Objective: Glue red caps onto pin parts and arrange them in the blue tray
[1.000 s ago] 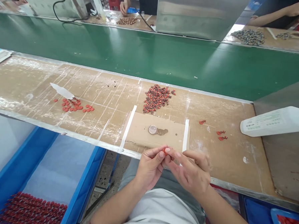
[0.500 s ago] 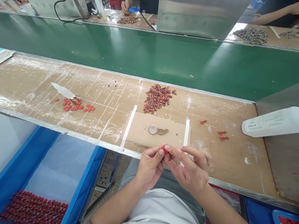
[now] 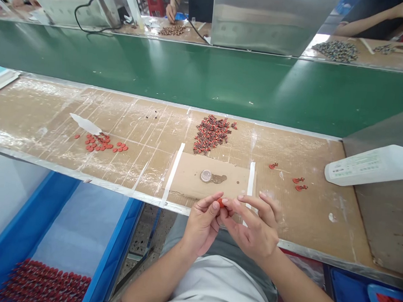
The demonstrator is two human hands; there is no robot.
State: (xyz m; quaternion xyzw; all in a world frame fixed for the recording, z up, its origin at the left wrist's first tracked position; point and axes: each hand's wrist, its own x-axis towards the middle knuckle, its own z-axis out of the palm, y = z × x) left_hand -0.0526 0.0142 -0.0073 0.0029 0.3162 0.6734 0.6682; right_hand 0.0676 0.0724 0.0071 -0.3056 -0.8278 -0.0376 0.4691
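Note:
Between the fingertips of both hands sits a small red piece [image 3: 221,202], mostly covered by the fingers. My left hand [image 3: 202,223] pinches it between thumb and index finger. On its other side, the thumb and index finger of my right hand [image 3: 253,226] grip it too, while the other fingers are raised. Just beyond lies a cardboard sheet [image 3: 187,173] taped to the table, bearing a small round clear dish [image 3: 206,175] beside a brown stain. Past the sheet is a pile of small red and dark figure parts [image 3: 212,134]. Red discs [image 3: 99,142] lie at the left.
Three red figures on bases [image 3: 299,180] lie to the right, near a white bottle [image 3: 369,165] on its side. A white pointed strip [image 3: 86,124] touches the discs. A blue tray [image 3: 110,250] holds rows of red pieces. Behind runs a green belt [image 3: 159,63]; co-workers sit beyond.
Both hands stay together on the red piece and have shifted very slightly. The raised fingers of my right hand have spread and moved a little left. Across the belt, a co-worker's hand has moved slightly.

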